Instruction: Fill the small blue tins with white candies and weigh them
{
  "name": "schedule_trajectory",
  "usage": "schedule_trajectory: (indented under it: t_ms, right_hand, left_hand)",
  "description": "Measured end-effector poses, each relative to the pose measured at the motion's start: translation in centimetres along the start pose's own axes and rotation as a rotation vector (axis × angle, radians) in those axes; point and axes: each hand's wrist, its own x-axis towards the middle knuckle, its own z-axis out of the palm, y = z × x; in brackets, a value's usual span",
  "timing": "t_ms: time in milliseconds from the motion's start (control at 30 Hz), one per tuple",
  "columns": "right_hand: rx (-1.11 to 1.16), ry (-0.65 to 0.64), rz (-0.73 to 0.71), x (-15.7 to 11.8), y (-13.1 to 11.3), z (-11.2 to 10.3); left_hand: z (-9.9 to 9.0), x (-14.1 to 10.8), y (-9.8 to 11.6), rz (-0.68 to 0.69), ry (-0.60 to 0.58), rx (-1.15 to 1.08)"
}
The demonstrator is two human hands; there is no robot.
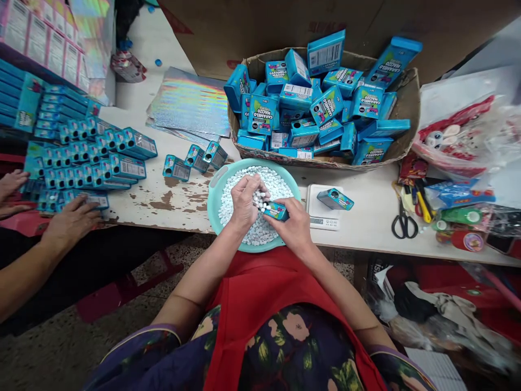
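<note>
Brown cardboard box [413, 108], heaped with blue candy boxes [262, 115] lettered CARAMELO, finer print illegible; before it, turquoise plastic basin [213, 209] of white candies [260, 237]; just right, white digital scale [325, 214]; over the basin, right hand [295, 222] wrapped around one blue carton [275, 210], left hand [243, 203] half-curled, gripping loose candies at the carton's end.

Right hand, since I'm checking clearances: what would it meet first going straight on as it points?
Led by its blue box, the right hand would probably meet the white pieces at the left hand first, though depth is hard to judge.
</note>
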Motion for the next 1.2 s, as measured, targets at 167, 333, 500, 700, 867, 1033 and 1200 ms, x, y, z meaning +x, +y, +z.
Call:
schedule_trajectory:
  t_ms: [167, 333, 500, 700, 867, 1033, 1200]
  right_hand:
    - [-0.011, -0.038, -0.012, 0.2, 0.1, -0.3]
    - [0.006, -0.037, -0.013, 0.4, 0.3, -0.7]
    - [0.032, -0.026, -0.007, 0.5, 0.1, -0.7]
    - [0.069, -0.021, -0.001, 0.6, -0.1, -0.6]
    - [0.104, -0.003, -0.017, 0.6, -0.2, -0.6]
    - [0.140, 0.000, -0.013, 1.0, 0.1, -0.1]
    - [0.251, 0.016, -0.031, 0.9, 0.8, -1.2]
  left_hand:
    - [0.6, -0.3, 0.3, 0.005, -0.010, 0.034]
    - [1.2, -0.6, 0.7, 0.016, -0.005, 0.078]
    - [1.4, -0.8, 0.9, 0.040, 0.001, 0.089]
    - [1.4, -0.8, 0.8, 0.040, 0.042, 0.127]
    - [1.5, -1.1, 1.0, 0.062, 0.016, 0.097]
    - [2.0, -1.7, 1.6, 0.014, -0.057, 0.108]
    - [0.1, 0.0, 1.5, 0.059, -0.114, 0.120]
